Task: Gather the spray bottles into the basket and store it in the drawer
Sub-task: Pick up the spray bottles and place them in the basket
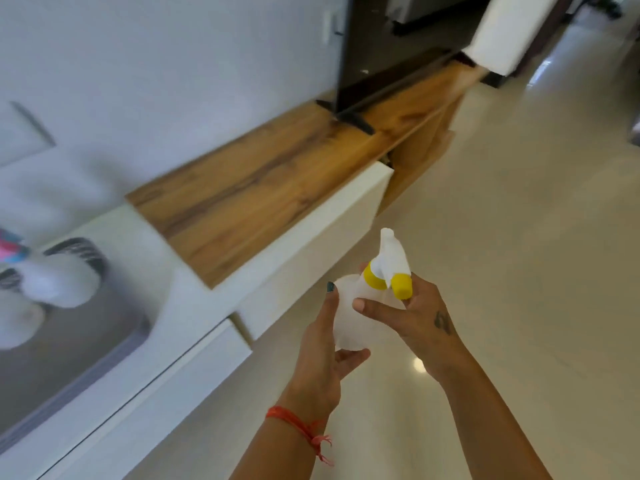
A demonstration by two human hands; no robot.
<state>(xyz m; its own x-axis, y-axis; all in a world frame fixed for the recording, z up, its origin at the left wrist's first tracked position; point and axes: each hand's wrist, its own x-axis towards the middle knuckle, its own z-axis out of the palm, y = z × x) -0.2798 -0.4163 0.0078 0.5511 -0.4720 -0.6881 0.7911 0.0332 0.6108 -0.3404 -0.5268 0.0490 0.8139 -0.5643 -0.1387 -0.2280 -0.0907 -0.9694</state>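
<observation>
A translucent white spray bottle (356, 306) with a yellow collar and yellow nozzle is held in front of me over the floor, head tilted up and to the right. My left hand (322, 355) cups its body from below and the left. My right hand (412, 317) grips it from the right, near the yellow nozzle. At the far left, blurred, a dark slatted basket (78, 252) stands on the white cabinet top with another white spray bottle (55, 282) in it. The basket's contents are too smeared to make out further.
A long low cabinet runs along the wall, with a white top (194, 289), a wooden section (249, 188) and white drawer fronts (166, 382). A dark TV screen (398, 57) stands on the wood. Glossy beige floor (519, 237) spreads to the right.
</observation>
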